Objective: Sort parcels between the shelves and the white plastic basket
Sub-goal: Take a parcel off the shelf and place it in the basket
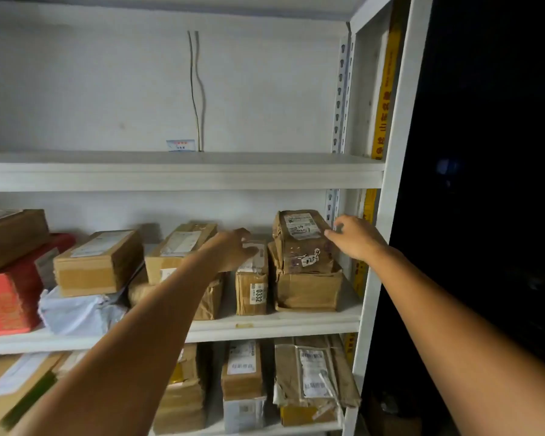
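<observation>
Parcels (101, 262) in brown card and paper, lined along middle shelf (265, 325). Left hand (233, 250) on top of narrow parcel (252, 291) marked 0332, fingers curled over its label, grasping. Right hand (357, 237) released, fingers fairly straight, fingertips (328, 233) at right edge of taped parcel (299, 234) topping stack at shelf's right end. Flat box (309, 291) beneath it. Red box (4, 300) and white bag (76, 313) far left. Further brown boxes (243, 372) one level down. Small card (180, 145) against wall on upper shelf (170, 174).
</observation>
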The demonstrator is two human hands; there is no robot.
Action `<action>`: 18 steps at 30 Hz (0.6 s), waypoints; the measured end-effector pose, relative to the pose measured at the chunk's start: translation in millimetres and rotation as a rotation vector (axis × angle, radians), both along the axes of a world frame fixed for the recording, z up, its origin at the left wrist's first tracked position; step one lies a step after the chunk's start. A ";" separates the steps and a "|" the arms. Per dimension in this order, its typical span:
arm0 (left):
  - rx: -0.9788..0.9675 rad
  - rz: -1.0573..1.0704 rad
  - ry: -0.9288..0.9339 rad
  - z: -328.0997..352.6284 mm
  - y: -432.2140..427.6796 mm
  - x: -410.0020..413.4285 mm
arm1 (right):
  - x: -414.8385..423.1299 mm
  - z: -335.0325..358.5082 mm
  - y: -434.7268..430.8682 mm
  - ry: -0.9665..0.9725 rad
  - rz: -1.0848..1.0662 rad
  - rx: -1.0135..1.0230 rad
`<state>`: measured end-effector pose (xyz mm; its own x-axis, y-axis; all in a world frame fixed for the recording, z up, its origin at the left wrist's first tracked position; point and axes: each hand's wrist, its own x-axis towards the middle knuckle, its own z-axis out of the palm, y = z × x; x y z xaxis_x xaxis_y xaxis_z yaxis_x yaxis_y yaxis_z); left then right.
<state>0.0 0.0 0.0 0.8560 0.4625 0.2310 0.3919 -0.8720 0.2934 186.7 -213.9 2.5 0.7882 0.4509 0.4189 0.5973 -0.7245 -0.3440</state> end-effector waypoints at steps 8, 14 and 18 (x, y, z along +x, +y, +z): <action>-0.530 -0.018 -0.134 -17.0 -26.1 60.6 | 22.3 -21.2 20.1 0.258 0.152 0.137; -0.878 -0.072 -0.142 -19.4 -37.4 68.8 | 20.7 -19.7 19.4 0.542 0.234 0.356; -0.938 -0.074 -0.121 -14.5 -42.5 61.4 | 12.7 -19.6 19.8 0.570 0.228 0.421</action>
